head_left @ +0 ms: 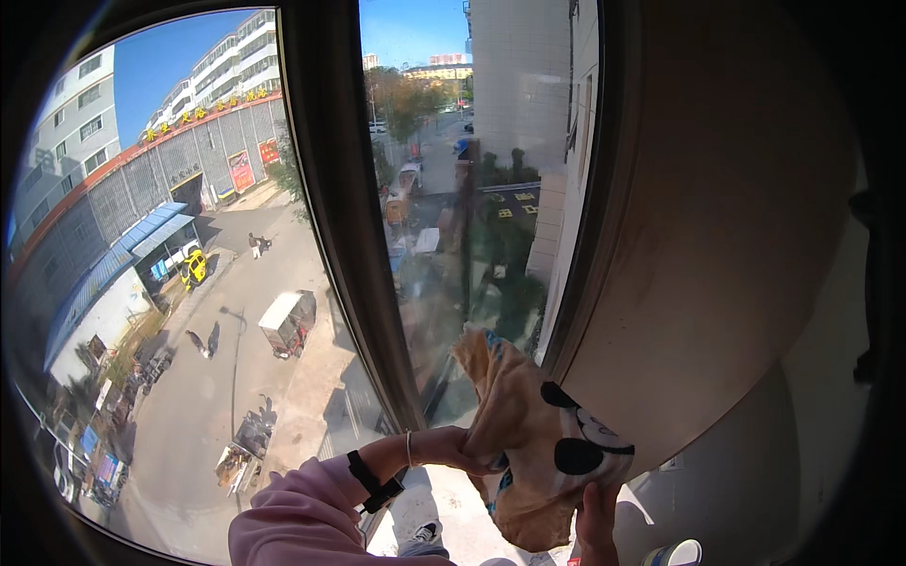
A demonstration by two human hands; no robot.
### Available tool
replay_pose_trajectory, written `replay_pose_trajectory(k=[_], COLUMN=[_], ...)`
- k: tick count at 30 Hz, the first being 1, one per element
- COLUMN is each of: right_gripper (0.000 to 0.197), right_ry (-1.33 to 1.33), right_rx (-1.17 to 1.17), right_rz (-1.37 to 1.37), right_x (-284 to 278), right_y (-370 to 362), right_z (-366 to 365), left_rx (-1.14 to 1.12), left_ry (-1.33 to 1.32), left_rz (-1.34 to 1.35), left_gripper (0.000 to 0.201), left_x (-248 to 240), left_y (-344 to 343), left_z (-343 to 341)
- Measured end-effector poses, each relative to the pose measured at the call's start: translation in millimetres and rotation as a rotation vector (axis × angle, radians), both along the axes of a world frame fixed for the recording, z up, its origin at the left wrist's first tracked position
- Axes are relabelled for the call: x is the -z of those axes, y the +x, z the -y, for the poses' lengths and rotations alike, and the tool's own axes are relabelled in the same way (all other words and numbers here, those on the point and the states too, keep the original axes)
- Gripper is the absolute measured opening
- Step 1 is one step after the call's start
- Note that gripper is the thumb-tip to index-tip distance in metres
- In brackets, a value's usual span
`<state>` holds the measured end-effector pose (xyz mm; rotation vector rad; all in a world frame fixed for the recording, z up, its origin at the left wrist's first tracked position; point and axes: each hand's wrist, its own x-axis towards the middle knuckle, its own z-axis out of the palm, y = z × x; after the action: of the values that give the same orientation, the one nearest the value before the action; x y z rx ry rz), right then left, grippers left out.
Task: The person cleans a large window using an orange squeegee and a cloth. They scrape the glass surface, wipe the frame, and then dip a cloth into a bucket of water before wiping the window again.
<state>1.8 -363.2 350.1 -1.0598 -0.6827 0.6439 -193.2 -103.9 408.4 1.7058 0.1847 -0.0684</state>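
A tan cloth (524, 434) with a black-and-white cartoon print hangs bunched between my two hands, just in front of the window's lower corner. My left hand (451, 449) is closed on its left side, and part of the fingers is hidden in the folds. At the cloth's lower right edge, my right hand (596, 517) grips it with the thumb on the near side. The cloth's upper tip is close to the narrow window pane (439, 321); whether it touches the glass I cannot tell. The pane looks hazy and smeared in its lower part.
A dark window frame post (354, 236) divides the narrow pane from a wide pane (217, 377) on the left, with a street far below. A pale wall (717, 217) rises on the right. At the lower right stands a white bucket (661, 557). My shoe (427, 534) shows below.
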Motion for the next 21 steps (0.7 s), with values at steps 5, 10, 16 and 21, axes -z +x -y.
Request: replay_pose_trajectory(k=[5,10,16,21], right_gripper=[0.063,0.049,0.071,0.065], right_ry=[0.122,0.354,0.251,-0.212], right_rx=[-0.091,-0.284,-0.459,-0.417], right_rz=[-0.013,0.316,0.791,0.554], right_x=[-12,-99,-143,-74], right_y=[-14,-40,-91,-55], right_z=[-53,-144,-262,-239], left_rx=[-0.472,-1.108,-1.632,-1.271], left_ry=[0.443,0.288,1.053,2.097], left_rz=[-0.288,0.817,0.964,0.086], left_gripper=[0.025,0.022,0.092,0.058], left_x=[-24,-102,-106,-155], left_y=[-54,-76,-60,-44], left_z=[-58,-111,-182,-278])
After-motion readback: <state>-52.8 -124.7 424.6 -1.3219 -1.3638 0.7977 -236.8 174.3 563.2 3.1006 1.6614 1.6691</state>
